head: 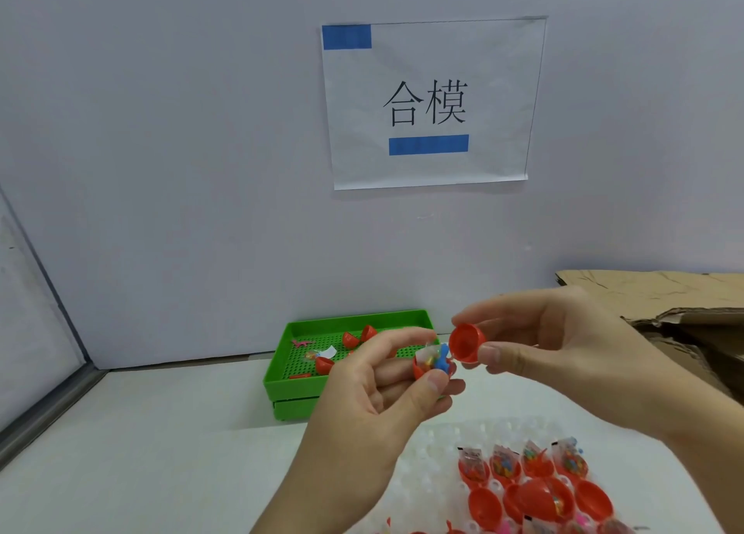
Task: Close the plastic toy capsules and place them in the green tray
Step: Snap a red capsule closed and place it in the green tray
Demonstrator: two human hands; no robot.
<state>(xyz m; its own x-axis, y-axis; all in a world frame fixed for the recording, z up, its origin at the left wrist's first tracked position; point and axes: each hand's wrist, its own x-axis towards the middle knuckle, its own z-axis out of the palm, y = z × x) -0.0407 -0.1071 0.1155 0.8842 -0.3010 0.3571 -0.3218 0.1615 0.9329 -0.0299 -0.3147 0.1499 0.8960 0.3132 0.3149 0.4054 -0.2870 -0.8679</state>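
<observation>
- Head view: the left hand (386,376) pinches a red plastic capsule half filled with small toys (432,363) between thumb and fingers, its open mouth turned toward the other hand.
- The right hand (563,356) grips an empty red plastic dome cap (467,342) by its rim, thumb below and fingers above, hollow side facing the filled half; the two parts sit just beside each other, not yet joined.
- A blue toy piece and a bit of clear wrapper stick up above the filled half's rim, so they will likely need tucking in before the cap seats.
- Handling, as a judgement: both shells look thin, light, stiff and smooth, so they could slip or spring apart; hold each on its outer curve, clear of the rim, and press straight together until it snaps.
- The green perforated plastic tray (282,380) stands on the white surface (161,453) near the wall, behind the hands; it holds a few red capsule pieces and loose small toys, some seemingly unclosed.
- Lower right, a white moulded holder (439,445) carries rows of red open halves (535,489), several filled with bagged toys, waiting for caps.
- Flattened brown cardboard (660,296) lies at the far right.
</observation>
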